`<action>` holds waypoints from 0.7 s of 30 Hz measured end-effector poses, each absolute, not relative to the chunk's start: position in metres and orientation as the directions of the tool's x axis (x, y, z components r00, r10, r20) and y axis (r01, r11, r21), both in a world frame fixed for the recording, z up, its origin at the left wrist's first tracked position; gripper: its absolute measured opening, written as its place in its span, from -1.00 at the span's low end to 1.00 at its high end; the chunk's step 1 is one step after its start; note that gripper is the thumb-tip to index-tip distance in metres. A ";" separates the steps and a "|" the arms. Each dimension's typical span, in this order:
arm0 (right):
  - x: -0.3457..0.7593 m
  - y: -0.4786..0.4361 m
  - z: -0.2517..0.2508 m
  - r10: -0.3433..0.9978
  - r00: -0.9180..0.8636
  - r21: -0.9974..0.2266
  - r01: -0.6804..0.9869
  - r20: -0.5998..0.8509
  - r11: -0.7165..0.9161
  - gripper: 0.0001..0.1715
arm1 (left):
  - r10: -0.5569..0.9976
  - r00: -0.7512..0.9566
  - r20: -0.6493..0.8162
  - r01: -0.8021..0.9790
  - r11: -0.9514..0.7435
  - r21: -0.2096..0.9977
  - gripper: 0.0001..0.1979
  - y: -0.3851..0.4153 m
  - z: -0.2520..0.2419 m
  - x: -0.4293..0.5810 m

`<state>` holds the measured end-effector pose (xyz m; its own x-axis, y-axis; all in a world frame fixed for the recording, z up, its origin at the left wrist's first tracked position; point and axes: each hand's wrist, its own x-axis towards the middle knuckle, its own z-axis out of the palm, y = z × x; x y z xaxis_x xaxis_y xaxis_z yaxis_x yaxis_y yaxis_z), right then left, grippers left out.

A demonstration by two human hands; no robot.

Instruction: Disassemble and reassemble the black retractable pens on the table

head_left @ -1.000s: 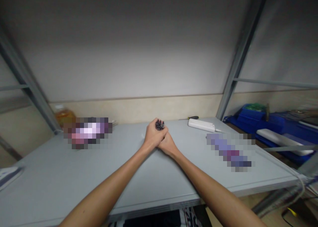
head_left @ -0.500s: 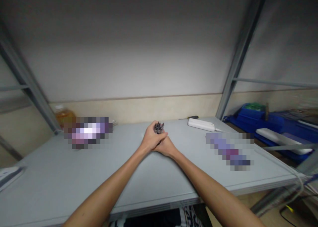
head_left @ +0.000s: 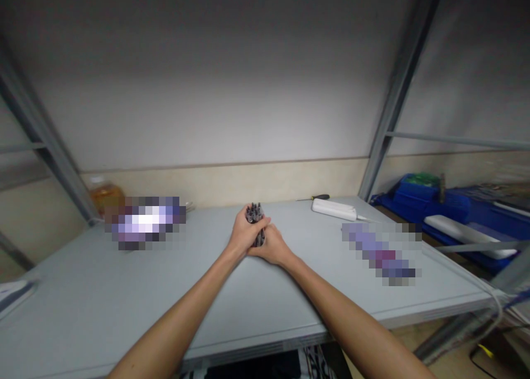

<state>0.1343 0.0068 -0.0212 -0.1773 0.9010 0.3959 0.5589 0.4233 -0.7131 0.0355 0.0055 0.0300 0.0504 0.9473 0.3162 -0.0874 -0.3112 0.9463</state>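
Head-worn view, forward and down
It looks from the near edge of the table [head_left: 265, 299], wall [head_left: 232, 108] across the upper frame.

Dim light; far wall [head_left: 223, 80] darkest up high, paler low; tabletop [head_left: 165, 307] softly lit; pixelated patches [head_left: 147, 222] left, right; edges smeared.

smooth matt grey tabletop [head_left: 248, 307], hard plastic-looking bundle of pen-like sticks [head_left: 255, 212], smooth white plastic bar [head_left: 333, 209], screwdriver [head_left: 321, 197] with metal shaft, painted-metal frame post [head_left: 391, 108], matt wall [head_left: 232, 91], blue plastic tray [head_left: 416, 195]
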 end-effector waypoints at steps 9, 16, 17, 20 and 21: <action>0.132 0.002 -0.018 0.928 -0.185 -0.511 0.792 0.322 0.335 -0.15 | 0.983 0.097 0.153 -0.059 -0.148 0.987 -0.89 0.005 0.028 0.031; 0.134 0.000 -0.018 0.907 -0.284 -0.470 0.784 0.310 0.406 -0.09 | 0.958 0.284 -0.030 -0.231 0.099 0.968 -0.82 0.009 0.037 0.018; 0.134 0.000 -0.017 0.904 -0.300 -0.468 0.779 0.306 0.417 -0.08 | 0.949 0.312 -0.052 -0.243 0.133 0.961 -0.81 0.010 0.038 0.015; 0.135 0.001 -0.017 0.907 -0.312 -0.489 0.766 0.285 0.417 -0.09 | 0.938 0.337 -0.087 -0.249 0.178 0.952 -0.82 0.008 0.039 0.011; 0.135 0.001 -0.016 0.910 -0.307 -0.506 0.758 0.280 0.412 -0.11 | 0.940 0.331 -0.081 -0.231 0.164 0.959 -0.83 0.007 0.039 0.011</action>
<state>0.1353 0.0007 -0.0162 -0.3068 0.9096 0.2802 0.7580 0.4116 -0.5060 0.0106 0.0071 0.0392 0.3308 0.9402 -0.0809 -0.2309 0.1638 0.9591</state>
